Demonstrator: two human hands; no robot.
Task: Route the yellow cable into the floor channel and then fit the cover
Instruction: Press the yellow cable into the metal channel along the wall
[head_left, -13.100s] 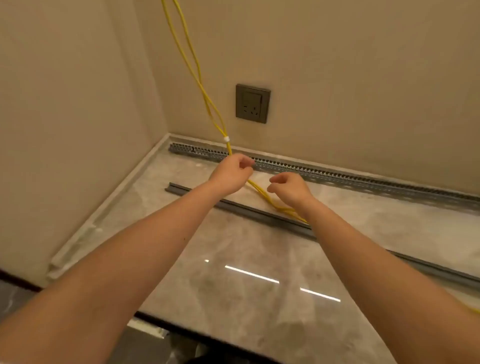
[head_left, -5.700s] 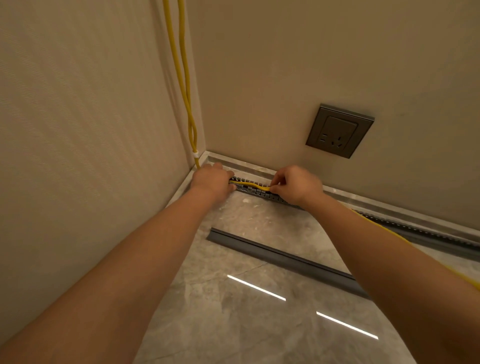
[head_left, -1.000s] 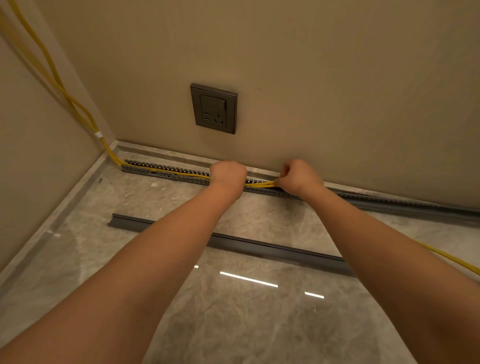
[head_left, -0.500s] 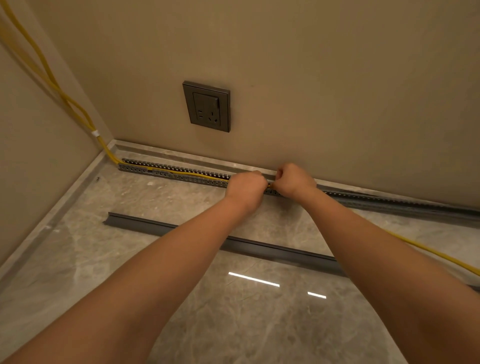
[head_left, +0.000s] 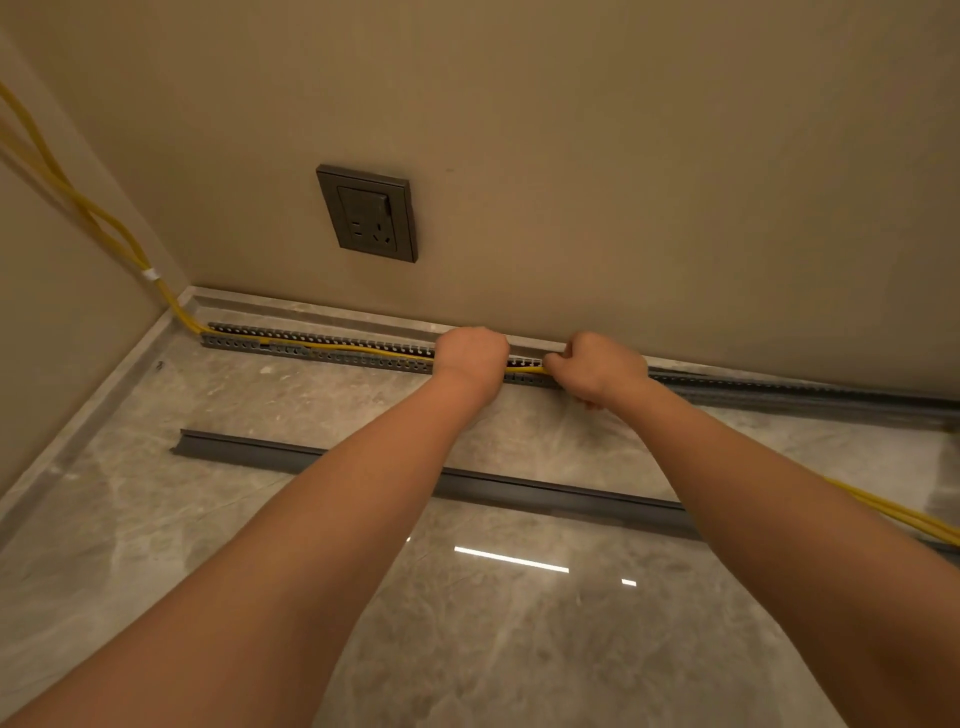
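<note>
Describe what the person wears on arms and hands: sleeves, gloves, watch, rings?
Nothing worn shows. The left hand and right hand are bare, without gloves, and no ring shows on the parts in view. Both forearms are bare to the frame's edge: no sleeve, watch or wristband.

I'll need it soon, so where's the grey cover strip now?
Head view, centre: the cover lies on the floor, parallel to the floor channel and nearer the person, spanning left to right.

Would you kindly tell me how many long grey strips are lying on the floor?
2. The slotted channel runs along the foot of the wall. The plain cover lies loose on the floor, nearer the camera. Neither's right end shows.
</note>
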